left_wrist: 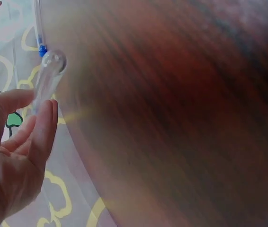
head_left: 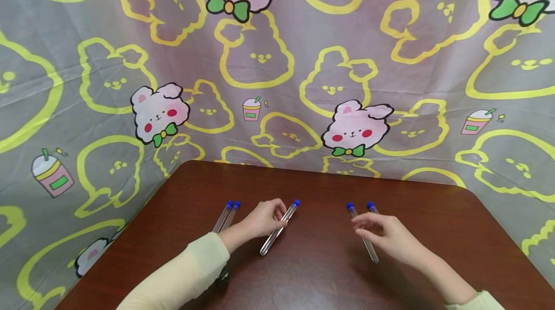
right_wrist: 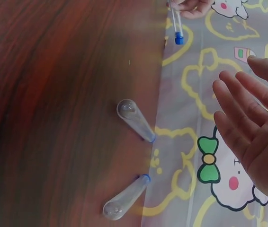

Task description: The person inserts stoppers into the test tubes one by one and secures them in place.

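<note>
Left hand [head_left: 264, 219] grasps a blue-capped test tube [head_left: 278, 229] mid-table; right hand [head_left: 386, 235] released, fingers relaxed, hovering over two tubes [head_left: 363, 233].

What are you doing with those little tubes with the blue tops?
A person sits at a brown table. The left hand holds one clear tube by its middle. The right hand hovers open over two more tubes. Another pair of tubes lies on the table to the left.
</note>
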Available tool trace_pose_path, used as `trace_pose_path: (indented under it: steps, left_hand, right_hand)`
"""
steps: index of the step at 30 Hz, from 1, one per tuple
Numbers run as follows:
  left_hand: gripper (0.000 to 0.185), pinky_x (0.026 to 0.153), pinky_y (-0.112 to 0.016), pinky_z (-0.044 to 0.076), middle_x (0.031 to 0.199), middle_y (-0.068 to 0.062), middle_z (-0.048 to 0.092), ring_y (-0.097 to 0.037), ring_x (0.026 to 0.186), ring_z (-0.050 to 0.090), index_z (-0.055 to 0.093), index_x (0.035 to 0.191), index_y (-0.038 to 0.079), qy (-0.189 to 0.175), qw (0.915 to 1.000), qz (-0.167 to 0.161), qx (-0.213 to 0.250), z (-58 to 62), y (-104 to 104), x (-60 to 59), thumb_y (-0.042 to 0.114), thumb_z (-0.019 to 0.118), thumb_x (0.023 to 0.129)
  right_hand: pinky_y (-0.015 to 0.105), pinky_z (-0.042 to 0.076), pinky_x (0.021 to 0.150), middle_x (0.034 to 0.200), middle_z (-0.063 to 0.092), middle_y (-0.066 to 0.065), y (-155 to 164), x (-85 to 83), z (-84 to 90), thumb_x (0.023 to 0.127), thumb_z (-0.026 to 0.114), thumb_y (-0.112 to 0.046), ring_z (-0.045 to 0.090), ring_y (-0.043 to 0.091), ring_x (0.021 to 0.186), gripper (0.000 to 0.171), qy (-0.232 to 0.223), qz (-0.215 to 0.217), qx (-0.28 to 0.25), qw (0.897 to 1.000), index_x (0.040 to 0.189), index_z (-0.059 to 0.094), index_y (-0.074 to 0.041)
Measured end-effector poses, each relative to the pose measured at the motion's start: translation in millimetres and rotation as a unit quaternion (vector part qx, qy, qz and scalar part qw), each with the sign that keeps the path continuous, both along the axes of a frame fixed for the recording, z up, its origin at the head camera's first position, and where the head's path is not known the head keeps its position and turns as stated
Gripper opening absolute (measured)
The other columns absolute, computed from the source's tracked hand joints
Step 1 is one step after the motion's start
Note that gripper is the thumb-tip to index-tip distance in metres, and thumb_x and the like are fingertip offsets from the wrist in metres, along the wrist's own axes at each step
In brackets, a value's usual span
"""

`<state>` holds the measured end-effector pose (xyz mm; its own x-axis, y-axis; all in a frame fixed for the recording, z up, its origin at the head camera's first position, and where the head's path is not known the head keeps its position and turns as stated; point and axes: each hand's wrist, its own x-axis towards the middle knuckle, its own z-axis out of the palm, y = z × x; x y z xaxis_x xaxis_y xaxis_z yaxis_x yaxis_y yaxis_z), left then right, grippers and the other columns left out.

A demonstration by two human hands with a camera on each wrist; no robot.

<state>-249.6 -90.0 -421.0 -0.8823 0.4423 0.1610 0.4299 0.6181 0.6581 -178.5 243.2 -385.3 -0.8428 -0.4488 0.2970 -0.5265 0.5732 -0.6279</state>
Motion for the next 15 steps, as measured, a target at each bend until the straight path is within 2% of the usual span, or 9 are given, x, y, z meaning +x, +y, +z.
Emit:
trace_pose_path:
  steps: [6, 15]
  left_hand:
    - [0.025, 0.043, -0.023, 0.046, 0.066, 0.003, 0.055, -0.007, 0.050, 0.050, 0.058, 0.089, 0.005, -0.016, 0.9995, 0.027, -0.001, -3.3, 2.3, 0.1, 0.004, 0.079, 0.077]
    - [0.027, 0.044, -0.022, 0.044, 0.066, 0.004, 0.056, -0.007, 0.048, 0.050, 0.058, 0.089, 0.007, -0.021, 0.9978, 0.050, -0.038, -6.8, 3.2, 0.4, 0.009, 0.082, 0.076]
  right_hand:
    - [0.028, 0.052, 0.074, 0.094, 0.069, -0.011, 3.2, 0.6, -1.4, 0.091, 0.070, -0.019, 0.064, 0.005, 0.085, 0.018, 0.004, -0.007, 0.001, 1.000, 0.108, 0.069, -0.013]
    - [0.027, 0.052, 0.073, 0.094, 0.069, -0.012, 5.9, 1.4, -2.3, 0.091, 0.069, -0.018, 0.064, 0.005, 0.085, 0.018, 0.000, -0.007, -0.001, 1.000, 0.109, 0.068, -0.013]
